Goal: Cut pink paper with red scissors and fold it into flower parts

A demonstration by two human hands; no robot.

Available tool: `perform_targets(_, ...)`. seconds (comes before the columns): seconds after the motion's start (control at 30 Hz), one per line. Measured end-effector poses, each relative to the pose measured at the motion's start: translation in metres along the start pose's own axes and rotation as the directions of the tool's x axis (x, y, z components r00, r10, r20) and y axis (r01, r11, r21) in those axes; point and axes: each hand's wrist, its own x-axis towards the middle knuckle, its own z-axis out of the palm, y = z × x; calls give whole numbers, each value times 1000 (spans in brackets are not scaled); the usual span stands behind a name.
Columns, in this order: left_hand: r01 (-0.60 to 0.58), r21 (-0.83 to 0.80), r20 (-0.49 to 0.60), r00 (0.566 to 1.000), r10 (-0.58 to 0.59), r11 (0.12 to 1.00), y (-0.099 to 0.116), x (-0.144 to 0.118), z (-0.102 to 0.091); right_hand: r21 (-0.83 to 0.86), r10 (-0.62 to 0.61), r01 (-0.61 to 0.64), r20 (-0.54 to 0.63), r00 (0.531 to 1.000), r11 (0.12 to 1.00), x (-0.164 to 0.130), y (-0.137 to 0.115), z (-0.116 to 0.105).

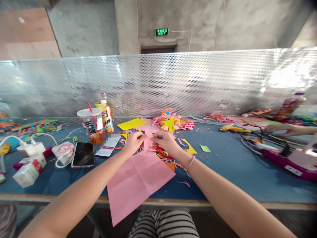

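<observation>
Head view, centre: pinches pink paper (pixel 148 142) in fingers of left hand (pixel 134 142) and right hand (pixel 164 141), below finished-looking flower (pixel 168 124), above uncut-looking sheet (pixel 137 183).

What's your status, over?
Left hand, right hand: both pinching pink paper. Creased pink sheet overhanging table edge. Paper scraps near the hands.

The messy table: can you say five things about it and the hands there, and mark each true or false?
1. The big pink sheet sticks out past the table's edge. True.
2. Both hands hold scissors. False: the left hand and right hand hold a small pink paper.
3. The cup has a straw. True.
4. A bracelet is on the left wrist. False: the bracelet is on the right wrist.
5. The phone is nearer the person than the cup. True.
</observation>
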Motion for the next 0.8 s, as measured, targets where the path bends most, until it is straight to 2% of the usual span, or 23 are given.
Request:
perform_targets(0.13, 44, -88, 111, 993, -34, 995, -4, 0, 2, 10, -16, 17, -39, 999, 1000, 1, 1, -3)
perform_targets(0.37, 115, -180, 102, 990, -97, 977, -3, 0, 2, -14, -42, 41, -72, 997, 999, 3, 5, -3)
perform_targets(0.5, 150, -251, 70, 988, -137, 956, -5, 2, 4, 119, 21, -7, -119, 993, 993, 5, 9, -2)
perform_targets(0.7, 87, -225, -61, 993, -103, 970, -8, 4, 1, 348, 105, -82, -50, 993, 934, 5, 10, -3)
perform_targets(0.8, 75, -238, -68, 993, -94, 968, -10, 5, 1, 404, 114, -91, -32, 993, 910, 3, 7, -3)
